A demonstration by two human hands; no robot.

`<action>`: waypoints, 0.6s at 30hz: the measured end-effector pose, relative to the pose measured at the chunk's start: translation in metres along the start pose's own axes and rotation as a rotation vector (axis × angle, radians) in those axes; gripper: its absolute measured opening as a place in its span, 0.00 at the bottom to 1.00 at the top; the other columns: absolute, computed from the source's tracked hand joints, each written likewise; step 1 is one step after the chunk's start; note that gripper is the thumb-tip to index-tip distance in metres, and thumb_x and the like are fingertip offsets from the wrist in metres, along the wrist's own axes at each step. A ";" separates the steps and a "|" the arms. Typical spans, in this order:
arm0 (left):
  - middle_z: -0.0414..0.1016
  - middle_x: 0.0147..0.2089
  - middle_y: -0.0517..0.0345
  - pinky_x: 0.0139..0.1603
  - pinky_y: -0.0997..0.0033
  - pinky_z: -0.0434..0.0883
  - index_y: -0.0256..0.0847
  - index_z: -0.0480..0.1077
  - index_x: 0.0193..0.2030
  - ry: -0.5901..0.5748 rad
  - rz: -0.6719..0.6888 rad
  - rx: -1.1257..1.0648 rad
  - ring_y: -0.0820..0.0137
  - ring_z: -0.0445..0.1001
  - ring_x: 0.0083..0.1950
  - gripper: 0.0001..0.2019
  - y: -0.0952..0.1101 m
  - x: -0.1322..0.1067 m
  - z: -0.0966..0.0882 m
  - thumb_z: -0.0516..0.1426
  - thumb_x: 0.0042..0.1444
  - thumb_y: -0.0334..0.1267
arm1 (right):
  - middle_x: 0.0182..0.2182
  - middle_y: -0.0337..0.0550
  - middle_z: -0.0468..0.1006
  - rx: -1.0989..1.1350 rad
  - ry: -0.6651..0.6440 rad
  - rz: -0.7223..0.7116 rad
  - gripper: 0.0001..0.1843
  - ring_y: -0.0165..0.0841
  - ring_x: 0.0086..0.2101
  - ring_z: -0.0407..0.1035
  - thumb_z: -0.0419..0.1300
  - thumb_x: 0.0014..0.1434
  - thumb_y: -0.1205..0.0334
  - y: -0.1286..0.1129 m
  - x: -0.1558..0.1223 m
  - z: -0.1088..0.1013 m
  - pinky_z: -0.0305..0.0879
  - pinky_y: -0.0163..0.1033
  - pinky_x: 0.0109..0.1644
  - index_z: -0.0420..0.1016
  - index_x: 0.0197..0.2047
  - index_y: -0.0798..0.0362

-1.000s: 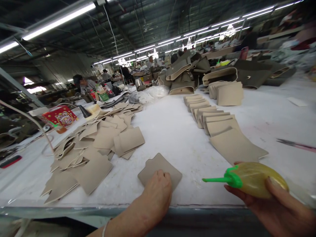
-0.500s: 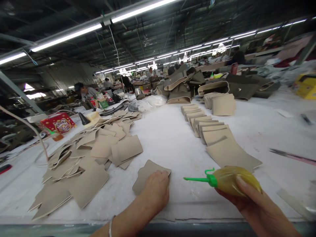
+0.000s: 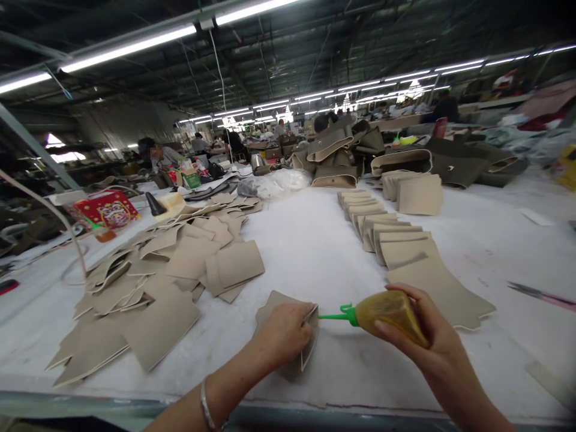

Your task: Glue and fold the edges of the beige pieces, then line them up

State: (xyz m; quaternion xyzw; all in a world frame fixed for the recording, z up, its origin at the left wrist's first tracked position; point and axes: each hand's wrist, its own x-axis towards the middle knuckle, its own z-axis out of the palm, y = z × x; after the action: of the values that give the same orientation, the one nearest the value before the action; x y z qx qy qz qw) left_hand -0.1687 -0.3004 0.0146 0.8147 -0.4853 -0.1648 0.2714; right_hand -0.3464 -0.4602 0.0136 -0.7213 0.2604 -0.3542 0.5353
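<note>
- The left hand [image 3: 284, 335] clamps a piece [image 3: 273, 302], thumb and fingers closed on its edge; a smooth metal bangle [image 3: 206, 403] rings the wrist.
- This piece is thin, matte, grey-beige and leather-like, and sits near the table's front edge, between the heap and the row; its right side is lifted, showing a pale cut edge.
- The right hand [image 3: 425, 336] wraps a bottle [image 3: 390, 315], fingers closed round its glossy, rounded, see-through body, yellow-brown inside.
- The bottle lies nearly level, its thin green spout [image 3: 333, 317] pointing left; the tip is at the piece's raised edge, though whether they touch I cannot tell.
- Left, a loose heap [image 3: 164, 312] of similar flat pieces, some curling, corners overlapping.
- Right, a row [image 3: 398, 243] of pieces overlaps like shingles, the nearest one broad, with a wavy edge.
- Beyond the row, stiff dark bags [image 3: 333, 145] with pale rims pile up beside crinkled clear plastic [image 3: 282, 184].
- The table [image 3: 297, 240] is white, faintly smudged.
</note>
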 end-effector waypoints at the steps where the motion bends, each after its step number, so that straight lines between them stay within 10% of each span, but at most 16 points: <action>1: 0.79 0.36 0.53 0.40 0.67 0.63 0.46 0.77 0.37 0.004 -0.002 0.003 0.59 0.74 0.38 0.16 0.002 0.000 -0.001 0.50 0.48 0.27 | 0.44 0.42 0.74 -0.053 -0.014 -0.044 0.30 0.43 0.43 0.70 0.70 0.49 0.46 -0.002 0.001 0.002 0.67 0.43 0.50 0.69 0.52 0.47; 13: 0.79 0.40 0.52 0.45 0.67 0.66 0.44 0.76 0.40 -0.043 -0.016 0.035 0.58 0.74 0.43 0.16 0.006 -0.001 -0.003 0.51 0.49 0.28 | 0.48 0.44 0.73 -0.419 -0.230 -0.483 0.27 0.41 0.43 0.71 0.66 0.58 0.50 0.008 0.016 0.007 0.69 0.42 0.48 0.62 0.58 0.43; 18: 0.79 0.40 0.53 0.44 0.66 0.68 0.43 0.73 0.39 -0.111 -0.023 0.206 0.59 0.76 0.43 0.14 0.009 -0.001 -0.004 0.49 0.51 0.30 | 0.47 0.43 0.73 -0.447 -0.214 -0.460 0.26 0.40 0.43 0.72 0.65 0.59 0.50 0.007 0.014 0.005 0.70 0.42 0.47 0.62 0.57 0.43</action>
State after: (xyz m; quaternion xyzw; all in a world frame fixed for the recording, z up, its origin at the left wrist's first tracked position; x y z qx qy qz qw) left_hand -0.1735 -0.3020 0.0233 0.8334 -0.5045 -0.1621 0.1568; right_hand -0.3339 -0.4699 0.0095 -0.8937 0.1046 -0.3221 0.2941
